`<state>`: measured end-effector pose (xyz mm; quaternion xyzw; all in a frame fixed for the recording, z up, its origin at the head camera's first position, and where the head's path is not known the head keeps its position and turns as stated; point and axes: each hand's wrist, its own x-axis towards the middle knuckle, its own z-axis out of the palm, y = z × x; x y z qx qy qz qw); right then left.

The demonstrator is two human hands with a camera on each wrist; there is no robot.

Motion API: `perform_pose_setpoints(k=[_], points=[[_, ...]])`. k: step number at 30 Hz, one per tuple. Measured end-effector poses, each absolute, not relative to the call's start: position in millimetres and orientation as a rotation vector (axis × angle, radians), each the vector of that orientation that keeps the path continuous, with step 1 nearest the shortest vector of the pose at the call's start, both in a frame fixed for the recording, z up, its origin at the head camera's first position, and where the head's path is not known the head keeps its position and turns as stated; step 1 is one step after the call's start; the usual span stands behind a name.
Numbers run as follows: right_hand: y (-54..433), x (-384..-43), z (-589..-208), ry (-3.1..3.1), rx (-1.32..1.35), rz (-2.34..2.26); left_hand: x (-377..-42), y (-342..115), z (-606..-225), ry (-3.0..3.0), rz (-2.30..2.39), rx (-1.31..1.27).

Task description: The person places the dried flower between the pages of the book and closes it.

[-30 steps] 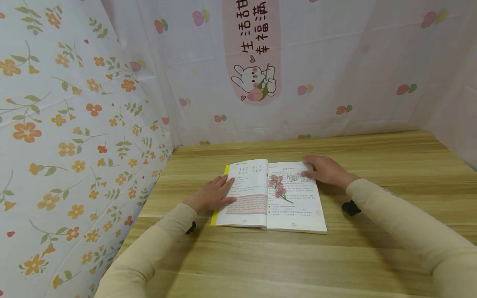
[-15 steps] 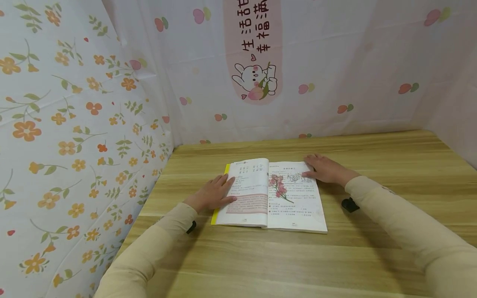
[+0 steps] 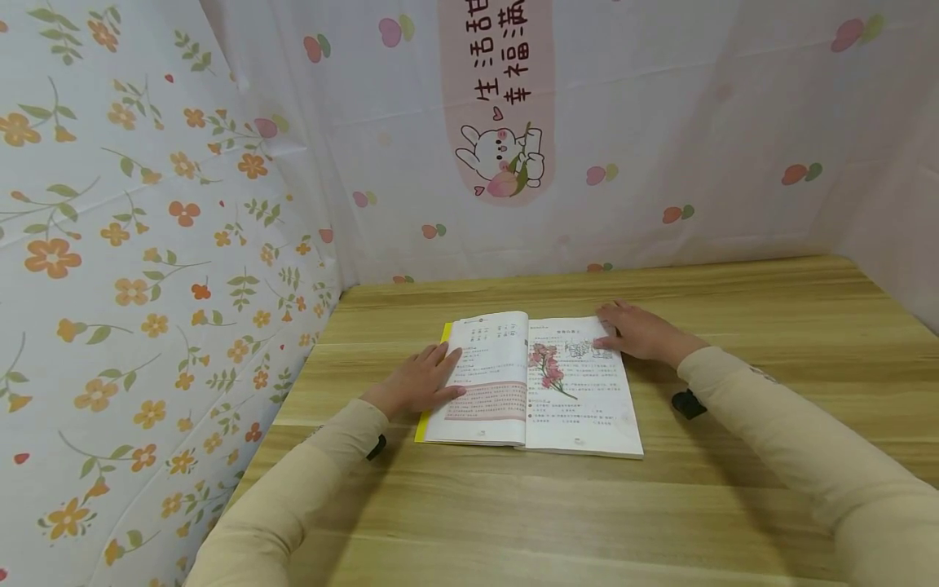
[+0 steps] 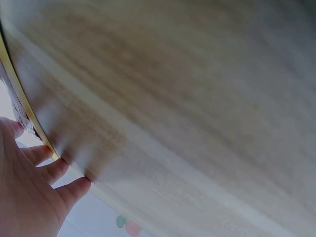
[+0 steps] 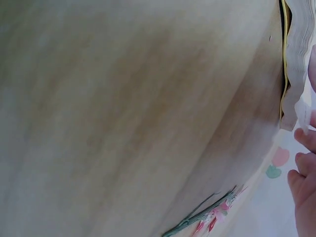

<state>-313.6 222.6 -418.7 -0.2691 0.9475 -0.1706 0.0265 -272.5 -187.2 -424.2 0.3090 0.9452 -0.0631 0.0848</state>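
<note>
An open book (image 3: pixel 484 359) with a yellow cover edge lies on the wooden table. My left hand (image 3: pixel 418 381) rests along its left edge, fingers spread, thumb on the page. In the left wrist view the fingertips of that hand (image 4: pixel 29 187) reach past the yellow edge. At the upper right corner is my right hand (image 3: pixel 645 334). The right wrist view shows it, partly cut off, with fingers (image 5: pixel 307 140) at a curled-up page corner (image 5: pixel 302 112), which it seems to pinch. A pink flower sprig (image 3: pixel 552 371) shows across the right page; whether printed or real I cannot tell.
Wood-grain table (image 3: pixel 513 522) surrounds the book. In the right wrist view a pink flower with green stems (image 5: pixel 210 215) lies near the table's edge. Patterned white cloth (image 3: pixel 352 122) hangs behind and at the sides.
</note>
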Motion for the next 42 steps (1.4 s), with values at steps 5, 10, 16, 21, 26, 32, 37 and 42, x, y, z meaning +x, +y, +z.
perform_pose_setpoints(k=[5,10,16,21,26,32,37,42], points=[[222,-317,-420,2.970,-0.784,-0.594,-272,-187,-424,2.819,-0.187,0.928],[220,-317,-418,2.955,-0.725,-0.721,-273,-189,-425,2.823,-0.179,0.936],[217,-315,-415,2.899,-0.599,-0.935,-274,-189,-426,2.817,-0.169,0.939],[213,-311,-410,2.831,-0.492,-1.134,-274,-189,-426,2.813,-0.179,0.928],[212,-306,-403,2.734,-0.372,-1.311,-273,-189,-425,2.812,-0.178,0.931],[209,-301,-395,2.515,-0.218,-1.628,-273,-190,-425,2.815,-0.154,0.947],[204,-298,-394,2.391,-0.115,-1.806,-273,-190,-425,2.813,-0.141,0.953],[197,-290,-390,2.298,-0.105,-1.919,-273,-189,-424,2.816,-0.140,0.953]])
